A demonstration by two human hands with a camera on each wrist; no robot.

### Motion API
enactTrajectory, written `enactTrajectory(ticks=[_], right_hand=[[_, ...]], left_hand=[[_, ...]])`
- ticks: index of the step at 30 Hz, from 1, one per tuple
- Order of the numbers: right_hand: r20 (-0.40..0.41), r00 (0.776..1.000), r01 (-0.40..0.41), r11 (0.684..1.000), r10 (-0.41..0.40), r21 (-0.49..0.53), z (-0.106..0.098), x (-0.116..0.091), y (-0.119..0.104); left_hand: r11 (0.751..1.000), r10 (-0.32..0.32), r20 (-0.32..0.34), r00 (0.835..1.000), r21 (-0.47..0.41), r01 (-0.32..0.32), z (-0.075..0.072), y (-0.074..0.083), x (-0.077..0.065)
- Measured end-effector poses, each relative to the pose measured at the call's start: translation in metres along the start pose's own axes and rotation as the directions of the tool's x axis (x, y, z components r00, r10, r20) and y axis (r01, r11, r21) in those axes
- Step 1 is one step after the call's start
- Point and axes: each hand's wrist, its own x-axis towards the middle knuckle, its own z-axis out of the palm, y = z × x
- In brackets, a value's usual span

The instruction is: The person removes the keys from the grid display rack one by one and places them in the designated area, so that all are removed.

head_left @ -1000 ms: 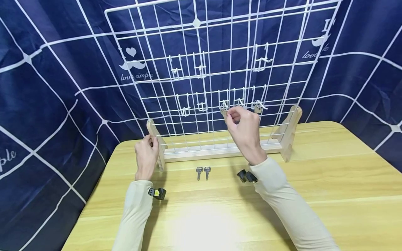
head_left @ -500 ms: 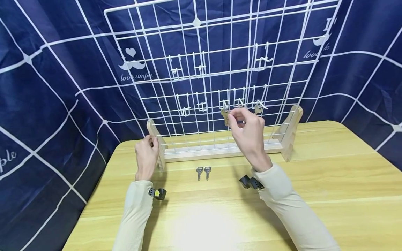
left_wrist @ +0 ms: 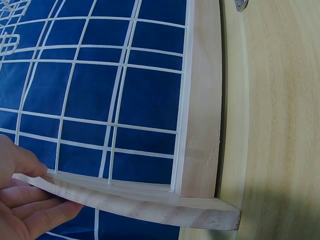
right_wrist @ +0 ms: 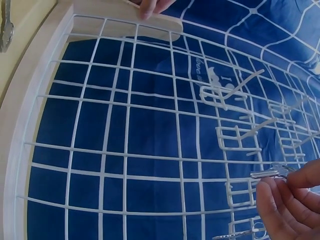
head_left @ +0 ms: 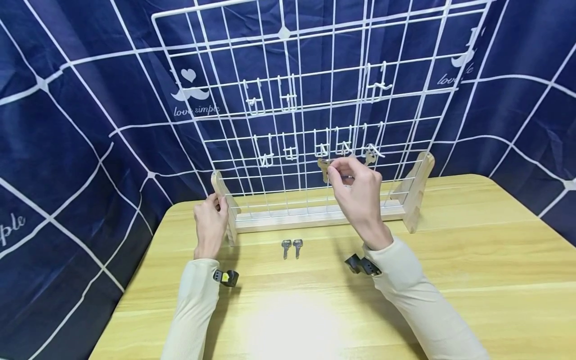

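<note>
My left hand (head_left: pixel 210 225) grips the rounded top of the wooden side support (left_wrist: pixel 135 202) of the white wire grid rack, thumb on one face and fingers on the other. The right hand (head_left: pixel 357 192) pinches silver keys (head_left: pixel 323 169) between thumb and fingertips. Just above them is a white wire hook (head_left: pixel 321 149) in the lower row. In the right wrist view, the pinched keys (right_wrist: pixel 270 172) stick out from the fingertips close to the hooks. Another key (head_left: pixel 370 156) hangs on the hook to the right. Two dark-headed keys (head_left: pixel 291 248) lie side by side on the table.
The wire grid (head_left: pixel 330 105) leans back on its wooden base (head_left: pixel 315 216). More white hooks (head_left: pixel 287 100) hang from an upper row, jutting forward. The wooden table (head_left: pixel 288 285) spreads in front, and a dark blue patterned cloth (head_left: pixel 112 165) surrounds it.
My right hand has drawn back a little to the right and down, and the pinched keys have moved from the hook to just below it. The left hand has stayed in place.
</note>
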Motion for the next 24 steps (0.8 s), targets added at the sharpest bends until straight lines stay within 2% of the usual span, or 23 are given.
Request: enactTrajectory(ticks=[7, 24], right_hand=[[0.004, 1.0, 0.003, 1.0, -0.003, -0.012, -0.001, -0.002, 0.002], [0.063, 0.996, -0.06, 0.998, 0.06, -0.011, 0.002, -0.012, 0.01]], left_hand=[[1.0, -0.008, 0.007, 1.0, -0.006, 0.008, 0.0, 0.0, -0.001], [1.0, 0.017, -0.016, 1.0, 0.005, -0.017, 0.0, 0.0, -0.001]])
